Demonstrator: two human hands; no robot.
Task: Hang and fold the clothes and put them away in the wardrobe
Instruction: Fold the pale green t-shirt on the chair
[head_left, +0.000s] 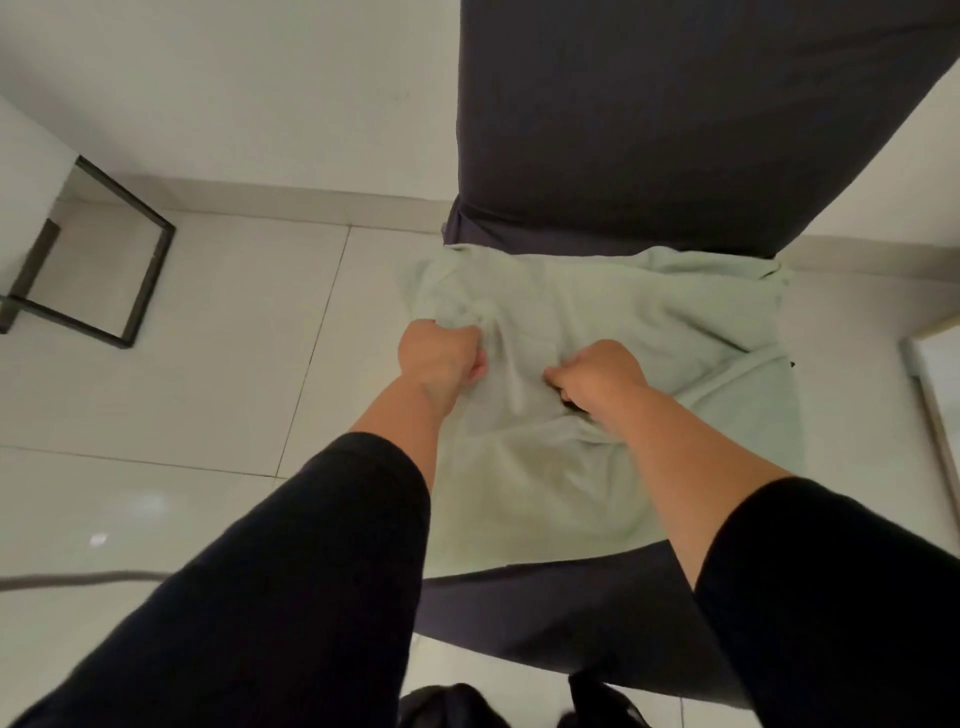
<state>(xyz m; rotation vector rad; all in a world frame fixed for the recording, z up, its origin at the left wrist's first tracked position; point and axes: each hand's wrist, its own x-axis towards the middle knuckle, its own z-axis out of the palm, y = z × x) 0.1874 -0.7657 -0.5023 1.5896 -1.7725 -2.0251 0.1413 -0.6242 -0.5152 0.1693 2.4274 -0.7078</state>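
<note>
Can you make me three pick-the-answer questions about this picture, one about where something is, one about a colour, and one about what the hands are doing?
1. Where does the cloth lie?
A. on the floor
B. on the chair seat
C. on the black frame

2. What colour is the cloth?
A. pale green
B. red
C. black

3. What are the hands doing?
A. hanging open in the air
B. both gripping the cloth
C. holding a hanger

Answers:
1 B, the cloth is spread over the seat of the dark chair.
2 A, it looks light green against the dark cover.
3 B, the left hand and the right hand have fingers curled into bunched cloth.
</note>
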